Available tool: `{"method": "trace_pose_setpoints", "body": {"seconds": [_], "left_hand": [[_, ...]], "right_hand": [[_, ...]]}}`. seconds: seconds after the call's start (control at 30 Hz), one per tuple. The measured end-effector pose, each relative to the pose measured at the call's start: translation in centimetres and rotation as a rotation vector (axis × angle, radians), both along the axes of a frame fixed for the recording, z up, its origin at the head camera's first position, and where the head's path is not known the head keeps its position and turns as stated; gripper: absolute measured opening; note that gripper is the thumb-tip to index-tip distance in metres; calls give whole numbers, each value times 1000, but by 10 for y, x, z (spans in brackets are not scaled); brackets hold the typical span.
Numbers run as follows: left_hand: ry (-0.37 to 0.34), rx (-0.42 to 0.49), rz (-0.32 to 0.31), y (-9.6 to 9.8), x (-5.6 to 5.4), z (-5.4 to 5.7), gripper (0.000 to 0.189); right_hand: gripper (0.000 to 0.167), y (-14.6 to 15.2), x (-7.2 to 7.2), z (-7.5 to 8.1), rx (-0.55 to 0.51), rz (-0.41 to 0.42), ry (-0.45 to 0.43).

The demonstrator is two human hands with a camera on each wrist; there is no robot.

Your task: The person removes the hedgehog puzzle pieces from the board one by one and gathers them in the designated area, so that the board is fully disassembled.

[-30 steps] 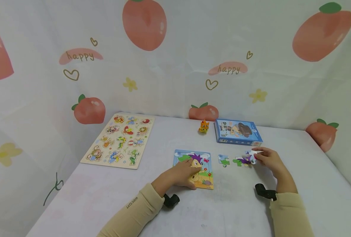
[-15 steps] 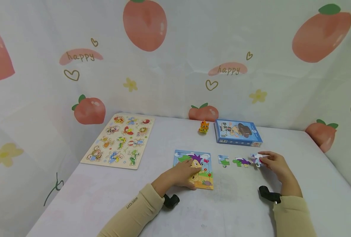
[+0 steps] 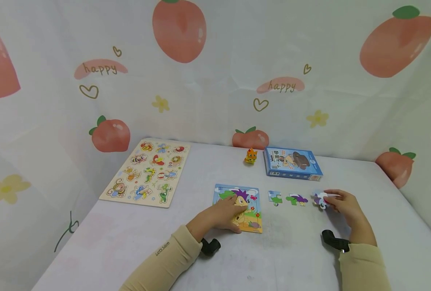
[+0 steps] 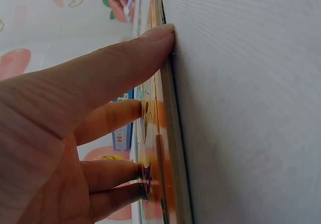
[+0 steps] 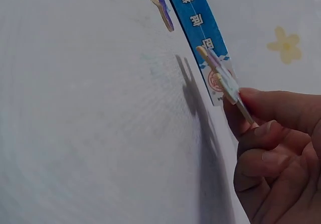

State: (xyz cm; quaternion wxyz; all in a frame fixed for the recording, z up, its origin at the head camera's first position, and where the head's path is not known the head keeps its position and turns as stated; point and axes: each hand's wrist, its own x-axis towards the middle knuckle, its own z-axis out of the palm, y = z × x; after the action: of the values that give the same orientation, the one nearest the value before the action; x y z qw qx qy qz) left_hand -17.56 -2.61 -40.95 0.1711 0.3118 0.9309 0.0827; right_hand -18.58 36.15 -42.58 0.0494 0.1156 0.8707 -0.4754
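Note:
My left hand (image 3: 222, 212) rests on a picture puzzle board (image 3: 254, 218) with a purple-haired cartoon animal. In the left wrist view the thumb lies over the board's edge, and several fingertips touch its printed face. To the right, my right hand (image 3: 350, 208) pinches a jigsaw piece (image 3: 320, 199), white and purple with an eye on it, between thumb and forefinger. The right wrist view has this piece (image 5: 223, 78) tilted and raised above the table, its shadow below. Two more jigsaw pieces lie between the hands: a blue-green one (image 3: 275, 198) and a green-purple one (image 3: 297, 199).
A large wooden insect puzzle board (image 3: 146, 173) lies at the left. Behind the loose pieces are a blue box (image 3: 292, 163) and a small orange toy figure (image 3: 250, 156). A printed fabric backdrop (image 3: 215, 81) rises behind the white table (image 3: 273, 258).
My right hand has drawn the white-purple piece to the right and nearer, away from the green-purple piece it was beside. The left hand has stayed in place.

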Motion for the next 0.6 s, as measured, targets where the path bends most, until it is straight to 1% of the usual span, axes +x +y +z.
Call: {"method": "trace_pose_setpoints", "body": {"seconds": [0.37, 0.6], "left_hand": [[3, 0, 3, 0, -1, -1, 72], [11, -9, -1, 1, -1, 0, 72]], "right_hand": [[49, 1, -1, -4, 66, -8, -29], [52, -2, 0, -5, 104, -14, -32]]}}
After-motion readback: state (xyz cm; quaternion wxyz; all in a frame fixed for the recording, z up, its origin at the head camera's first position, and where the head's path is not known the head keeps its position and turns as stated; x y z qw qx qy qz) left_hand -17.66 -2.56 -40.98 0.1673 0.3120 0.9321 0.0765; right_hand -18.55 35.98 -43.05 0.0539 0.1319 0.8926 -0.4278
